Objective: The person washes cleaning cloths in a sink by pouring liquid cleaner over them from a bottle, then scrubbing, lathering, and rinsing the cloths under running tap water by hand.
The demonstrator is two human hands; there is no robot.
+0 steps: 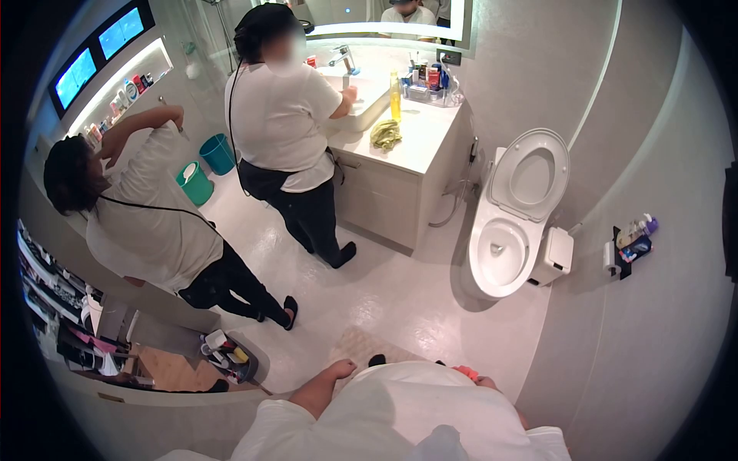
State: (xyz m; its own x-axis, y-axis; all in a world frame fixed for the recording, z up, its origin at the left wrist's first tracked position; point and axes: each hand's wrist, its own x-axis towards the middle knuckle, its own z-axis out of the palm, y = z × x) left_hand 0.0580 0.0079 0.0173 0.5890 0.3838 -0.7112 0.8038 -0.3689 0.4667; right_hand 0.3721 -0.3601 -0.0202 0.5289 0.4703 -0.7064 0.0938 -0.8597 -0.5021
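My left hand hangs beside my body over the bath mat. Its fingers look curled in, and I see nothing in them. At my right side, my right hand is closed on a bright orange-red item. Only part of that item shows past my shirt, so its kind is unclear. Both hands are well apart from the toilet, which stands ahead on the right with its lid and seat raised.
One person works at the washbasin; another person stands at left, an arm raised. The counter holds a yellow bottle and a yellow-green cloth. A bin, teal buckets and a caddy stand on the floor.
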